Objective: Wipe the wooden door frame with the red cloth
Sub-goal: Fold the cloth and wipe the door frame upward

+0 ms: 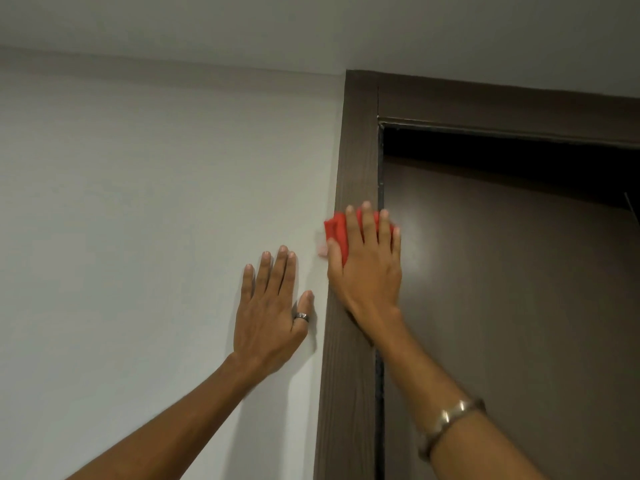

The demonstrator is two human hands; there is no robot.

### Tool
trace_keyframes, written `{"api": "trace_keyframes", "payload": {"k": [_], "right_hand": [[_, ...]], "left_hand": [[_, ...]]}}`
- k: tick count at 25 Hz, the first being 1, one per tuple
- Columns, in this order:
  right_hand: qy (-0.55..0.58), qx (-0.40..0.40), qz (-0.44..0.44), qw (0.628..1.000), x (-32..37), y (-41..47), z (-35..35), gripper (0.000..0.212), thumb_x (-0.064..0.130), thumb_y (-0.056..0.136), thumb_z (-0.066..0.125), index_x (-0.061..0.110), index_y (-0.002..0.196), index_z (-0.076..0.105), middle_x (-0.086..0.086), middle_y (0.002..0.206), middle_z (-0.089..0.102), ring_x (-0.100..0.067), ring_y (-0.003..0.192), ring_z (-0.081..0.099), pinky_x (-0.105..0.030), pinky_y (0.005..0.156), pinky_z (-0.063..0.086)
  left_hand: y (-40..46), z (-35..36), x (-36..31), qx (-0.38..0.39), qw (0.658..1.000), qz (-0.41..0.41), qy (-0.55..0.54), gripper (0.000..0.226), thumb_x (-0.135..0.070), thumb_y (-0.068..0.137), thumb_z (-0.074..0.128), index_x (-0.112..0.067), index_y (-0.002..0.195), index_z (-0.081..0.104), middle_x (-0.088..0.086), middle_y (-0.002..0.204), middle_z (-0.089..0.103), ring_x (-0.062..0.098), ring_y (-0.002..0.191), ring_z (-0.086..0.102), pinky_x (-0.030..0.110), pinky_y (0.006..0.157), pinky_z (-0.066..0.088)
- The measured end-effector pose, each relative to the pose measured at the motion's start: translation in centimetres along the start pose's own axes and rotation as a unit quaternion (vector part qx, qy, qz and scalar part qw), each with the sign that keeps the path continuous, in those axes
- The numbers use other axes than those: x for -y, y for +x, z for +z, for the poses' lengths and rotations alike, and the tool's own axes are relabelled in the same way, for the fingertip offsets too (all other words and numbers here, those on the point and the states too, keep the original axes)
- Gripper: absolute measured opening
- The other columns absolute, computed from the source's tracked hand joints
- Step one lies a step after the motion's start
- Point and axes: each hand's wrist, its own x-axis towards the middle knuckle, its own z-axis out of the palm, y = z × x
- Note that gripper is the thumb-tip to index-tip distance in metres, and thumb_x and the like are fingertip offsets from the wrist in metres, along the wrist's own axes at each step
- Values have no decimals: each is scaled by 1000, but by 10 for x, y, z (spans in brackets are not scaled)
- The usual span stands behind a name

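Observation:
The dark brown wooden door frame runs up the middle of the head view and turns right along the top. My right hand presses the red cloth flat against the frame's upright, fingers spread over it; most of the cloth is hidden under the hand. My left hand lies flat on the white wall just left of the frame, fingers apart, holding nothing, with a ring on the thumb.
A brown door fills the opening right of the frame, with a dark gap above it. The ceiling meets the wall close above the frame's top. A metal bracelet is on my right wrist.

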Motion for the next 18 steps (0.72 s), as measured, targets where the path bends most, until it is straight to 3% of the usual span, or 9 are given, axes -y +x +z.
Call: {"api": "trace_keyframes", "payload": {"k": [5,9,14,18], "right_hand": [[1,19,-1,1000,-1,-48,0,70,52,99,43,22,161,32,-9,169,30,-37,157,24,-53,127,11],[-18,38,-30,999,-6,14,-3,69,54,102,38,24,163,24,-9,171,23,-36,160,14,-53,130,7],[-19,39,-18,999,-1,113,-7,66,52,104,35,21,161,26,-12,171,22,-38,160,12,-58,130,9],[-24,43,-1,999,6,135,-14,64,53,105,34,21,160,28,-11,171,21,-39,160,11,-58,130,9]], "left_hand": [[0,-3,-2,9,1000,-4,-7,76,-55,102,20,-20,165,-6,1,174,-14,20,162,-15,50,133,-4],[-1,-1,-1,-2,1000,-3,-10,75,-54,102,15,-20,165,-8,-1,174,-15,18,162,-16,48,133,-5],[-2,0,0,3,1000,-4,0,75,-55,102,13,-20,165,-7,0,175,-15,19,161,-17,47,132,-8],[-2,-1,-2,7,1000,-7,0,74,-54,102,14,-20,165,-7,0,175,-14,19,161,-18,49,133,-6]]}}
